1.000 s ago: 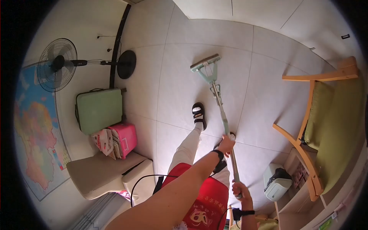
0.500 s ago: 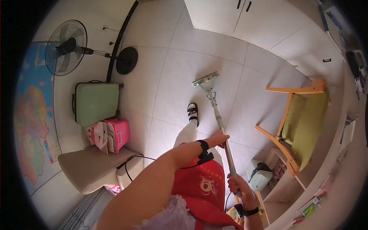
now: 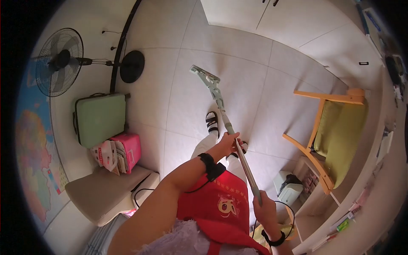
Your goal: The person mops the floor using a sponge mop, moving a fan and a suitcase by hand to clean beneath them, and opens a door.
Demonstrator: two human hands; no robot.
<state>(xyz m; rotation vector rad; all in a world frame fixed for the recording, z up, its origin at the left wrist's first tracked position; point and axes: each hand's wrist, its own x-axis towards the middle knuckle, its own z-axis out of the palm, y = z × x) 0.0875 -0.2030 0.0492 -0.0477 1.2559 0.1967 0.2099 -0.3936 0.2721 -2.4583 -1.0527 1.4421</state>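
A long-handled mop (image 3: 244, 163) with a pale green, narrow flat head slants across the middle of the view. Its head (image 3: 206, 76) is tilted over the tiled floor; whether it touches the tiles I cannot tell. My left hand (image 3: 229, 143) is wrapped round the pole partway down. Round the grip at the pole's top end, my right hand (image 3: 265, 208) is closed, close to my body. Each wrist carries a black band. A red apron (image 3: 212, 199) covers my front, and a black-and-white sandal (image 3: 212, 121) shows on one foot beside the pole.
At left stand a fan (image 3: 61, 61), a green suitcase (image 3: 102, 119), a pink box (image 3: 131, 148) with papers and a beige seat (image 3: 106, 193). On the right are a wooden-framed chair (image 3: 340, 140) with a green cushion and a small bin (image 3: 290, 192). White cabinets (image 3: 242, 15) line the far side.
The mop head has swung left and away from me, and its angle has turned. Both hands have moved with the pole. The view has shifted slightly.
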